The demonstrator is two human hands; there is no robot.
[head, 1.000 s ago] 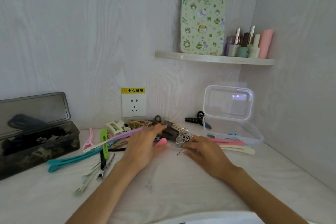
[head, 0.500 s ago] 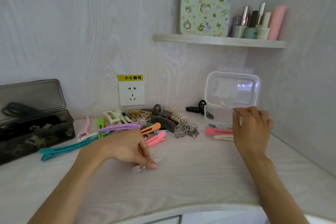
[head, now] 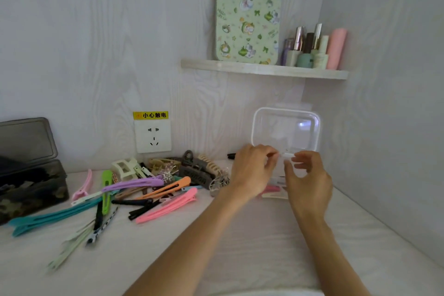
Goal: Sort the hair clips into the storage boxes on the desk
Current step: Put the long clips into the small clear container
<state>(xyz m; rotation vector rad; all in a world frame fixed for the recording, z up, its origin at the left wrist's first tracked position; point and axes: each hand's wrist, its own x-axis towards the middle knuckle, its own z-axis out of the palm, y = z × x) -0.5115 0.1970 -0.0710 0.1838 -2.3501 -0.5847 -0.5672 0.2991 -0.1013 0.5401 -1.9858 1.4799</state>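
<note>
Over the clear box (head: 286,132) at the desk's right rear, both hands meet, a small pale clip (head: 286,155) caught between them. Left hand (head: 252,170) pinches one end with curled fingers; right hand (head: 307,175) pinches the other, thumb and forefinger closed on it. Box lid stands upright against the wall, and a pink clip (head: 272,189) and a cream one lie by the box, below the hands. Left of the hands sprawls the pile (head: 153,190): orange, purple, green and teal clips, brown and cream claws. Far left sits the dark box (head: 31,185), lid raised. Behind the pile, a wall socket (head: 153,136); above, a shelf (head: 264,69) of bottles.
</note>
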